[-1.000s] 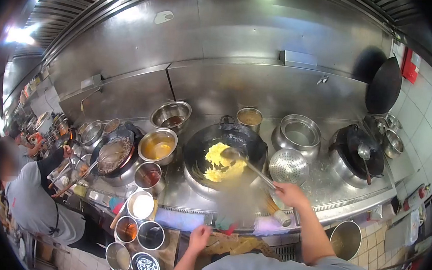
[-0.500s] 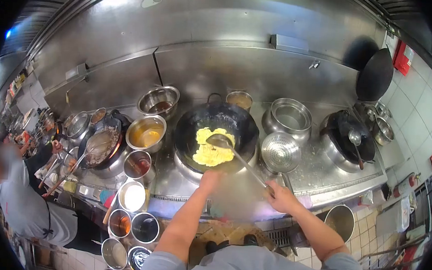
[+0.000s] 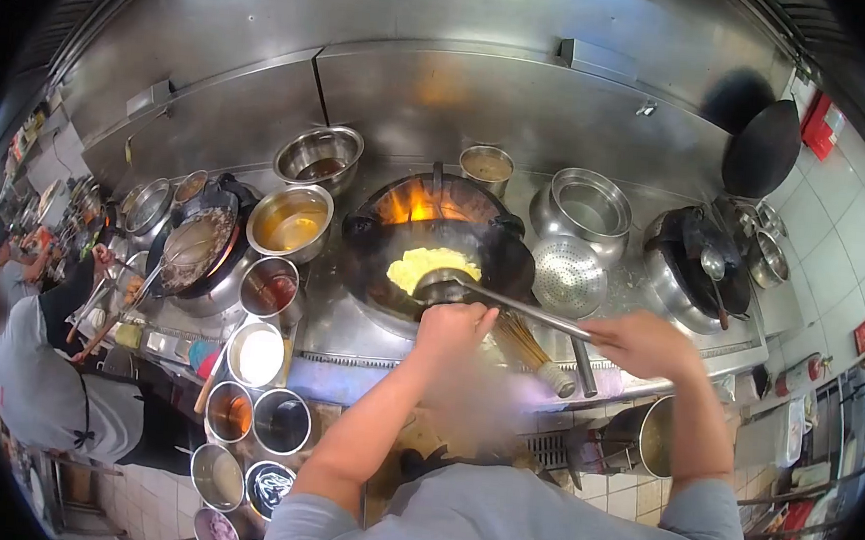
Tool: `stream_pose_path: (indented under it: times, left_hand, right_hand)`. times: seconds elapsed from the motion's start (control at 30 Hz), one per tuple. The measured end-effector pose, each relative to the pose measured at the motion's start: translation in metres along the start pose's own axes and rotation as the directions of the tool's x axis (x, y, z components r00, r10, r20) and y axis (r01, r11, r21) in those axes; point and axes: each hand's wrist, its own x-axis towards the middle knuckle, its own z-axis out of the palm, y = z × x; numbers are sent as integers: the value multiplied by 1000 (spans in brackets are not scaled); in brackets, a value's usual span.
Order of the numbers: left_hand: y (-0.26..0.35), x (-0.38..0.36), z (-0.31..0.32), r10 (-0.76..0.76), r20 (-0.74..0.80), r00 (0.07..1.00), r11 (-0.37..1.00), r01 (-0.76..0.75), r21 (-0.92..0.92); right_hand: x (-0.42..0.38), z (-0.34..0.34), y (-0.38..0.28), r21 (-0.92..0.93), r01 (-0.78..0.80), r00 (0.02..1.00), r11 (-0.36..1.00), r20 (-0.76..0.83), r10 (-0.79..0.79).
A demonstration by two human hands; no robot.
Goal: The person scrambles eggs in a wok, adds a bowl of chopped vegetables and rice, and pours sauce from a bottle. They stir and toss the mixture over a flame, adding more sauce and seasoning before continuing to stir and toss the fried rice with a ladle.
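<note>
A black wok (image 3: pixel 503 265) stands tilted toward me over the central burner, and flames (image 3: pixel 417 204) show behind its far rim. Yellow egg (image 3: pixel 423 265) lies in the wok, with the bowl of a metal ladle (image 3: pixel 530 310) against it. My left hand (image 3: pixel 456 330) is closed at the wok's near edge; what it grips is hidden under the fingers. My right hand (image 3: pixel 643 343) is wrapped round the ladle's handle, right of the wok. A bamboo brush (image 3: pixel 527 352) lies between my hands, near the stove's front edge.
Bowls and pots of liquids, one with amber liquid (image 3: pixel 293 222), stand left of the wok. A perforated strainer (image 3: pixel 569 277) and a steel pot (image 3: pixel 589 213) are on the right, before another wok (image 3: pixel 699 259). At far left a co-worker (image 3: pixel 69 375) stands by a wok.
The wok has tipped toward me and come nearer, baring flames behind it. The egg has gathered into a smaller mass. My right hand has moved right and up with the ladle.
</note>
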Motion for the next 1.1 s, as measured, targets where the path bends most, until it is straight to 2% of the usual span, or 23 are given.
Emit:
stream_pose_path:
  times: [0.13, 0.17, 0.2, 0.27, 0.33, 0.4, 0.43, 0.47, 0.53, 0.57, 0.6, 0.63, 0.67, 0.73, 0.8, 0.83, 0.9, 0.93, 0.97, 1.0, 1.03, 1.07, 1.1]
  left_hand:
    - [-37, -47, 64, -56, 1, 998, 998, 56, 21]
    - [-37, -61, 68, -49, 17, 999, 998, 49, 33]
    - [-36, -77, 73, -46, 35, 998, 998, 45, 43]
    - [-42, -114, 81, -22, 167, 986, 1000, 20, 13]
    - [-38, -128, 83, -15, 168, 986, 999, 20, -27]
    - [-18, -112, 64, -83, 111, 990, 997, 82, 15]
    - [-6, -86, 39, -72, 237, 969, 993, 48, 104]
    - [-12, -73, 35, -94, 171, 981, 996, 95, 3]
    - [-19, -53, 31, -184, 125, 975, 981, 191, -47]
    - [-16, -51, 27, -183, 116, 976, 981, 189, -46]
    - [-8, -48, 17, -164, 164, 973, 985, 170, -29]
    - [0, -43, 6, -144, 206, 968, 989, 149, -10]
    - [12, -38, -7, -100, 164, 981, 994, 105, -17]
    - [30, -21, -29, -110, 87, 990, 994, 111, -9]
    - [19, -9, -16, -56, 24, 998, 998, 57, -18]
    - [13, -4, -10, -103, 65, 992, 994, 104, -12]
    - [-10, -17, 29, -105, 16, 994, 994, 105, 5]
    - [-20, -29, 48, -116, -31, 993, 993, 117, 23]
    - [-26, -46, 57, -80, 34, 996, 996, 79, 29]
    - [-24, -64, 66, -128, 27, 991, 992, 129, -6]
    - [-24, -81, 73, -89, 1, 996, 996, 89, -24]
    - [-34, -105, 89, -205, 134, 970, 979, 205, 13]
    - [-23, -111, 75, -163, 202, 966, 986, 164, 10]
  right_hand:
    - [68, 58, 2, -14, 12, 990, 1000, -143, -14]
    - [75, 64, -3, 53, -35, 980, 998, -195, 45]
    - [77, 67, -7, 124, -79, 965, 989, -238, 107]
    - [69, 64, -13, 140, -88, 960, 986, -253, 121]
    - [58, 60, -7, 171, -13, 944, 985, -324, 69]
    - [44, 51, -4, 190, -8, 959, 982, -277, 61]
    - [34, 48, -4, 211, -4, 972, 978, -230, 54]
    - [24, 44, -3, 215, -9, 974, 977, -217, 57]
    - [7, 29, -3, 152, -4, 991, 988, -129, 23]
    - [-5, 19, -5, 105, -43, 995, 994, -90, 52]
    - [-18, 7, -6, 98, -34, 995, 995, -95, 43]
    - [-29, -6, -4, 59, -9, 1000, 998, -29, 10]
    - [-33, -16, -3, 23, 19, 999, 1000, 38, -19]
    - [-32, -24, 0, 17, 42, 998, 999, 40, -42]
    - [-29, -17, -1, 24, 41, 998, 999, 46, -42]
    - [-15, -6, -5, 36, 11, 1000, 999, 11, -12]
    - [19, 25, -4, 39, -28, 998, 999, -61, 30]
    - [37, 45, 1, 30, -40, 995, 999, -92, 42]
    - [49, 61, 3, 25, -38, 994, 999, -103, 41]
    - [60, 76, 4, 63, -49, 984, 997, -166, 59]
    - [63, 84, 4, 103, -55, 972, 993, -223, 77]
    - [61, 86, 4, 101, -49, 972, 994, -224, 71]
    - [56, 87, 5, 139, -48, 957, 989, -278, 85]
